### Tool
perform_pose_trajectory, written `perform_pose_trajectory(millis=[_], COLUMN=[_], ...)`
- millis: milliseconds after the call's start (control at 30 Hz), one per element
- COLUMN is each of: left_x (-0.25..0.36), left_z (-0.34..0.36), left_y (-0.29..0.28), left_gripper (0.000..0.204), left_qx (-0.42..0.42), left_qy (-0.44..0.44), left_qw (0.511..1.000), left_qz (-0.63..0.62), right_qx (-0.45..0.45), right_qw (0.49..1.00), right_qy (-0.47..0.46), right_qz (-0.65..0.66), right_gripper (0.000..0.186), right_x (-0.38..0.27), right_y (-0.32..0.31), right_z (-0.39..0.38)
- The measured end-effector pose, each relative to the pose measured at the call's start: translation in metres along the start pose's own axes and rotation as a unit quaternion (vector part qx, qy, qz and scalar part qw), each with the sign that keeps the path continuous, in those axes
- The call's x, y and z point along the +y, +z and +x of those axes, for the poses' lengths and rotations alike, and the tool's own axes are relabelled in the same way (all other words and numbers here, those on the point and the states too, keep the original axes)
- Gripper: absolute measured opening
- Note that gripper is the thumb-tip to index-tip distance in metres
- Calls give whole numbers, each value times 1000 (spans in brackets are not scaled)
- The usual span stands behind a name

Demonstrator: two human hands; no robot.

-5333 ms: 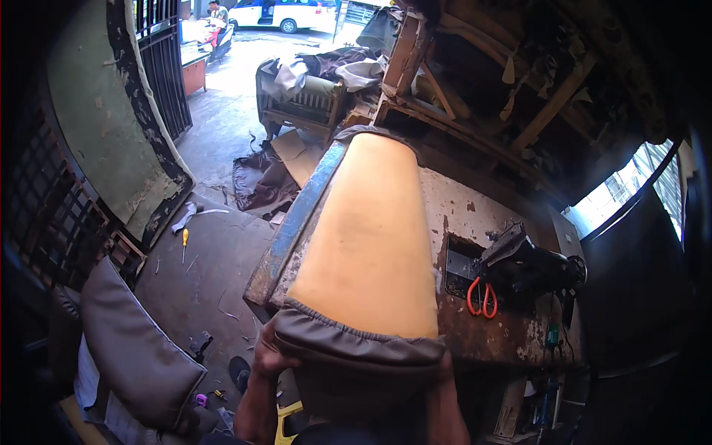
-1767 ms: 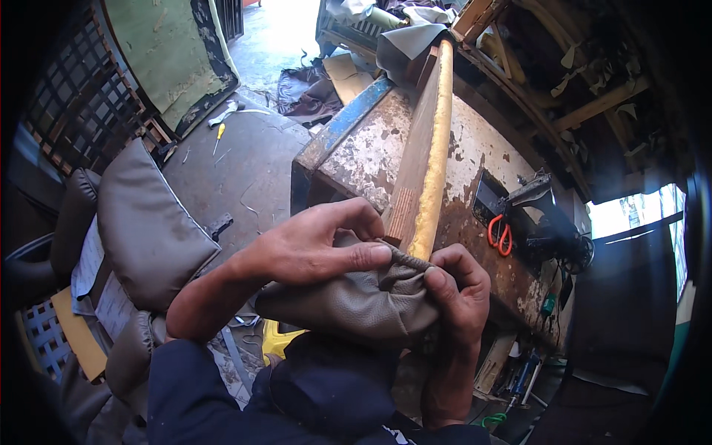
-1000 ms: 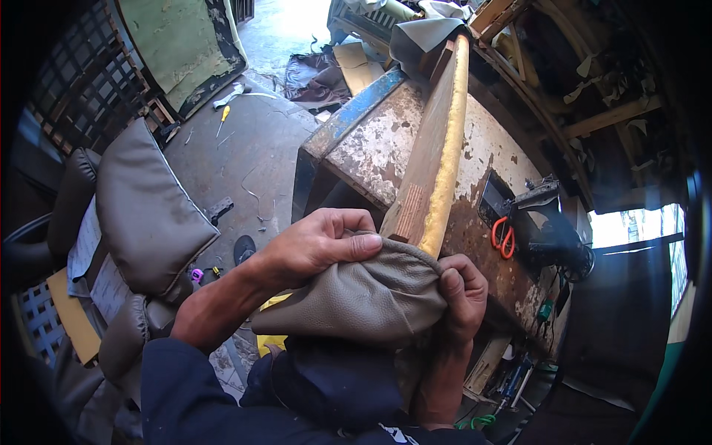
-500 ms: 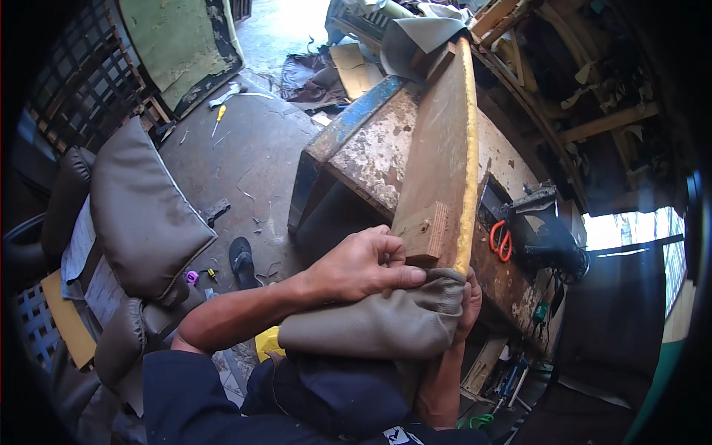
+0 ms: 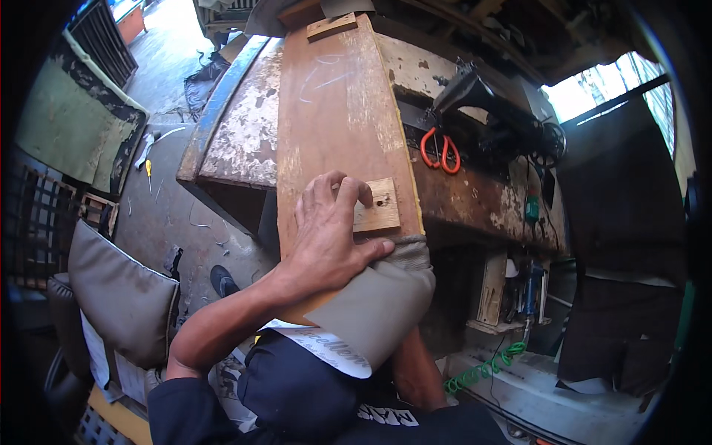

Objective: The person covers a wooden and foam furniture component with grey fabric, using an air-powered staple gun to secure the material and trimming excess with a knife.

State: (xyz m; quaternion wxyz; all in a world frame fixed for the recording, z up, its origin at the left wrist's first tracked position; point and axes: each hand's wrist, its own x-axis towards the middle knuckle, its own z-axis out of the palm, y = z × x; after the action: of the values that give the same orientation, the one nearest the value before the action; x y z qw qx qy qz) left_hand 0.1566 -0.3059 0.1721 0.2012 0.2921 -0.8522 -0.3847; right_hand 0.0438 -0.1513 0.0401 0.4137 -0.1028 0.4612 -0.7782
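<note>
A wooden panel (image 5: 330,111) lies lengthwise over the worn table, plywood face up, with short blocks at both ends. Grey-brown leatherette (image 5: 382,297) covers its near end; a white printed flap (image 5: 322,348) hangs below. My left hand (image 5: 326,230) rests on the panel beside the near block (image 5: 378,206), fingers bent and apart, thumb against the gathered edge of the cover. My right forearm (image 5: 419,371) reaches up under the covered end, where my right hand is hidden. Red-handled scissors (image 5: 451,156) lie to the right, by a black sewing machine (image 5: 475,100).
The table (image 5: 237,141) has a blue edge. Leatherette cushions (image 5: 119,297) are piled at left; a green padded board (image 5: 70,126) stands behind them. A yellow screwdriver (image 5: 149,178) lies on the floor. A green coiled hose (image 5: 482,371) hangs at lower right, near dark hanging sheets (image 5: 619,282).
The panel has turned from nearly edge-on to plywood face up. My left hand has let go of its pinch and spread onto the panel; my right hand has slipped out of sight underneath.
</note>
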Motion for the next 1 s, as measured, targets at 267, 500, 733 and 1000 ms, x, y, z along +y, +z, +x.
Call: perform_pose_trajectory(millis=[267, 500, 733, 1000], left_x=[-16, -12, -9, -7], left_z=[8, 10, 12, 11], left_y=[38, 39, 38, 37], left_gripper=[68, 67, 67, 65], left_qx=[-73, -108, -119, -128], left_qy=[-1, -7, 2, -5], left_qw=[982, 981, 981, 983], left_qz=[176, 159, 155, 135], right_qx=[-32, 406, 348, 405], right_qw=[845, 380, 423, 455], right_qy=[-68, -132, 99, 55], right_qz=[-530, -820, -831, -791], right_gripper=[30, 51, 68, 54], right_x=[-66, -254, -294, -303], right_y=[-52, -227, -360, -271], right_z=[-30, -35, -32, -26])
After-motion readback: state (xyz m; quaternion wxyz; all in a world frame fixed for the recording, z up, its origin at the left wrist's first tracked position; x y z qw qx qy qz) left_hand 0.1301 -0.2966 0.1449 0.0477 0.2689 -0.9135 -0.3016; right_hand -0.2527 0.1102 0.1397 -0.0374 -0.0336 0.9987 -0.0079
